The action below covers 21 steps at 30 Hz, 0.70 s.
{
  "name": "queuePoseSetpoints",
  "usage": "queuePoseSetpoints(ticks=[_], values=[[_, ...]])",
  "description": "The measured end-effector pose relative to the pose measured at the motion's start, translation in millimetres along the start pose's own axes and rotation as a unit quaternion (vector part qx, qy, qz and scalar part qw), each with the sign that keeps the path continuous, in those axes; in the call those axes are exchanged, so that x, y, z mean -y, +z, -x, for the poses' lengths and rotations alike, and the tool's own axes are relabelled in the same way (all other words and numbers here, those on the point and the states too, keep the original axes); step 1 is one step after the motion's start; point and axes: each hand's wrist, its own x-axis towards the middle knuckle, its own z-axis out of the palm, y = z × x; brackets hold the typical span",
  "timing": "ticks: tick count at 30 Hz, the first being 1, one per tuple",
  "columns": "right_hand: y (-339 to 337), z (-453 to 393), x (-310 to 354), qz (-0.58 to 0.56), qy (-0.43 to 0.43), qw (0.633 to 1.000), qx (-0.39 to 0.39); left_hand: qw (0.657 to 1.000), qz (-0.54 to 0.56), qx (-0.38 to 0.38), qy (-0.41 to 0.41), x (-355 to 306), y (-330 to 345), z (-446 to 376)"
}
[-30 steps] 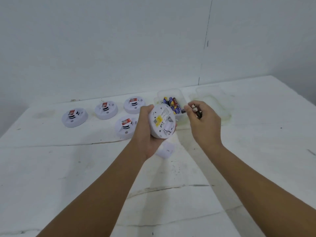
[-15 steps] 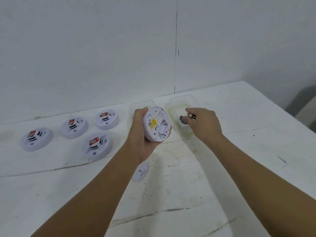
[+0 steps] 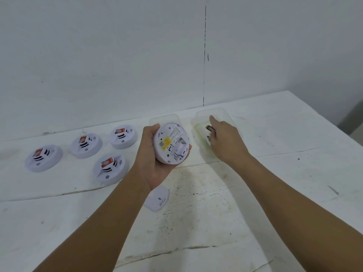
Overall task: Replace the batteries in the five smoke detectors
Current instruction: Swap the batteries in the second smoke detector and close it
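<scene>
1. White, scuffed tabletop (image 3: 196, 213) against a plain pale wall; four smoke detectors sit face-up at the left: one far left (image 3: 43, 158), one behind it (image 3: 86, 145), one at the back (image 3: 123, 136) and one nearest (image 3: 110, 168).
2. A fifth smoke detector (image 3: 171, 143) is held off the table in the left hand (image 3: 151, 154), fingers and thumb curled round its rim, its back with a yellow label turned toward the camera. Its battery cover (image 3: 157, 198) lies on the table just below that hand.
3. The right hand (image 3: 225, 140) reaches over a clear plastic tray (image 3: 220, 114), index finger extended; a dark used battery (image 3: 210, 128) sits at its fingertips and another (image 3: 208, 138) lies lower in the tray. Whether the upper one is pinched or already let go, I cannot tell.
4. A second clear tray (image 3: 167, 117) stands just behind the held detector, mostly hidden.
5. Handling, as a judgement: the detector looks light, rigid and smooth, so a rim grip suits it. Batteries are small, hard and prone to roll, best pinched across the barrel.
6. Compared with half a second ago, the right hand has opened out over the tray, while the left hand keeps the same hold.
</scene>
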Motion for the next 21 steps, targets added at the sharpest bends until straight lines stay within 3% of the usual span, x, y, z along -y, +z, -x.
queuePoseSetpoints(ticks=[7,12,21], values=[[2.4,4.6,5.5,-0.031,0.012,0.999,-0.042,0.999,-0.001,-0.015,0.034,-12.8,-13.7,11.6],[15.3,11.0,21.2,-0.055,-0.063,0.989,-0.125,0.996,0.026,-0.042,0.068,-22.3,-31.0,17.3],[35.4,2.9,57.3,-0.061,-0.116,0.99,-0.059,0.99,0.033,-0.076,0.117,-40.1,-55.3,28.2]])
